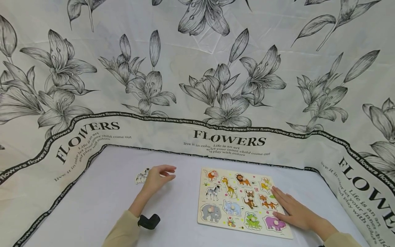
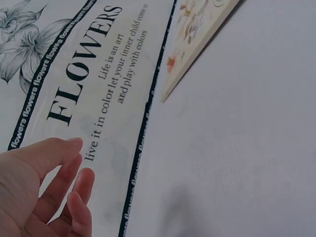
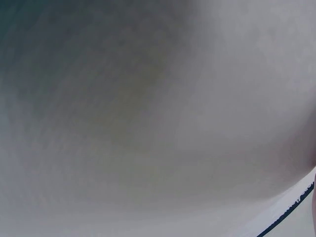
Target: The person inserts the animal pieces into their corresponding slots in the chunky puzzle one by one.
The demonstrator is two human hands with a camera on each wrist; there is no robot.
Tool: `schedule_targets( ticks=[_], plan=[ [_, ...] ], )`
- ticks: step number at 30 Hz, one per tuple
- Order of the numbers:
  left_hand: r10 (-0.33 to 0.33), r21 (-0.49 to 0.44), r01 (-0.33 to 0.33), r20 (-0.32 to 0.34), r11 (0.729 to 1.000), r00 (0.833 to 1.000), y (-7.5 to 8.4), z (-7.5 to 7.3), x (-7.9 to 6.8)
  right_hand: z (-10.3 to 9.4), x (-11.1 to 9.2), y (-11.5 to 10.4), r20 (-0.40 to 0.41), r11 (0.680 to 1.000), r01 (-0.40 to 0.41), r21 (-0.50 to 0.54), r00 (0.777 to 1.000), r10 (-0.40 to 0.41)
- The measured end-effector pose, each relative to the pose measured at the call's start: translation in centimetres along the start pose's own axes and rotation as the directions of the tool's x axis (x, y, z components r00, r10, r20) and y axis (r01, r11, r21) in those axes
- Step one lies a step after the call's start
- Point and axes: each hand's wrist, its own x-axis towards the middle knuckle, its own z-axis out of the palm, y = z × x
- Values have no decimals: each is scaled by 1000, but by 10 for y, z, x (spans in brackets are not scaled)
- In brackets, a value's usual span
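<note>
A wooden animal puzzle board (image 1: 247, 230) lies on the white table, bearing several animals such as a giraffe (image 1: 228, 187), a frog (image 1: 253, 220) and a purple hippo (image 1: 275, 223). My right hand (image 1: 294, 211) rests along its right edge with the fingers stretched out, fingertips beside the fox and hippo. Left of the board, my left hand (image 1: 158, 179) hovers over the table, fingers loosely bent. In the left wrist view no object shows between the thumb and fingers of that hand (image 2: 52, 185). A loose zebra piece (image 1: 142, 176) lies just behind it, partly covered by the hand.
A white cloth (image 1: 102, 195) covers the table. Behind it hangs a curtain (image 1: 166, 137) with flower prints and a black lettered border, curving round both sides. A black wrist strap (image 1: 149, 222) sits on the left sleeve. The right wrist view is mostly blurred grey.
</note>
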Motion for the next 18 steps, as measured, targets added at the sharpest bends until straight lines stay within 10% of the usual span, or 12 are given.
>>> schedule_targets(
  ticks=[18],
  plan=[
    [-15,61,23,-122,998,992,-34,-39,5,1,0,0,5,1000,-6,3,1000,6]
  ],
)
